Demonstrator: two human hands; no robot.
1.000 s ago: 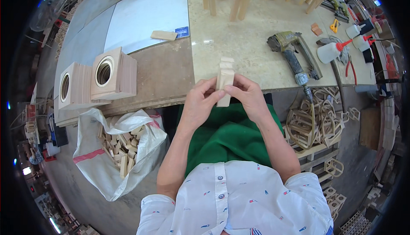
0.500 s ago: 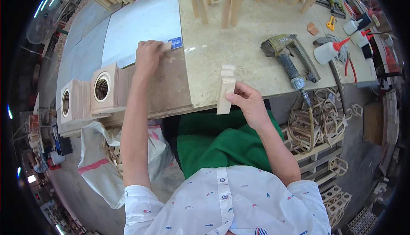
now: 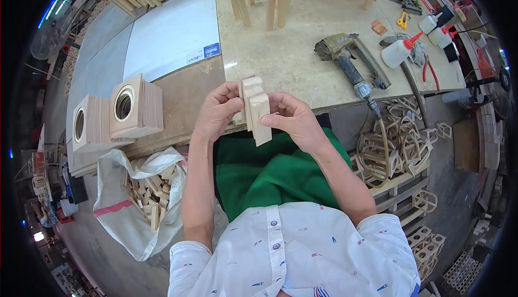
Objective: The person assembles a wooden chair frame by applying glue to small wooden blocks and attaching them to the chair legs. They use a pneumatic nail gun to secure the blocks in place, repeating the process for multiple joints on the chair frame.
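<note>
Both my hands meet over the bench's front edge around a small stack of pale wooden blocks (image 3: 260, 114). My right hand (image 3: 294, 119) is closed, pinching the right side of the stack between thumb and fingers. From the other side, my left hand (image 3: 220, 112) pinches a wooden piece (image 3: 247, 97) that lies against the stack, its fingertips partly hidden. Stepped ends show at the top of the blocks. Below them hangs my green apron (image 3: 275, 170).
Two stacks of square plywood plates with round holes (image 3: 135, 105) stand left. A nail gun (image 3: 350, 70) with its hose and white red-tipped bottles (image 3: 396, 53) lie right. An open white sack (image 3: 116, 200) holds wood offcuts. Bent wooden frames (image 3: 388, 140) are heaped lower right.
My left hand has come back from the blue label on the white sheet, bringing a wooden piece to the blocks. My right hand has moved slightly left and up with the blocks.
</note>
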